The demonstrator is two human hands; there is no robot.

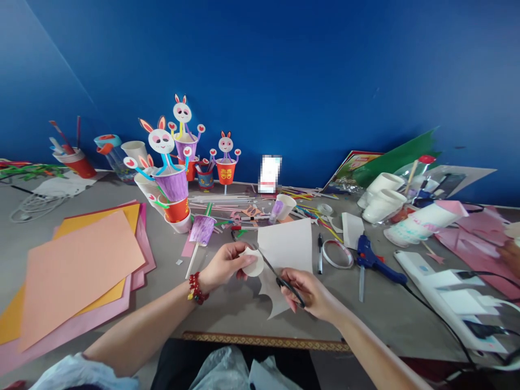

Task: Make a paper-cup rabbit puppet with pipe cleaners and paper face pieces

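My left hand [224, 265], with a red bead bracelet at the wrist, pinches a small round piece of white paper [254, 262]. My right hand [311, 293] grips black scissors [280, 276] whose blades reach up to the edge of that round piece. Both hands are above a larger sheet of white paper [289, 246] lying on the grey table [227, 303].
Stacked orange, yellow and pink paper sheets [77, 271] lie at left. Paper-cup bunny crafts [173, 168] stand at the back. A blue glue gun [376, 260], tape roll [337, 253], pen [320, 252], white cups [382, 197] and cables are at right. Another person's hand [512, 254] shows at far right.
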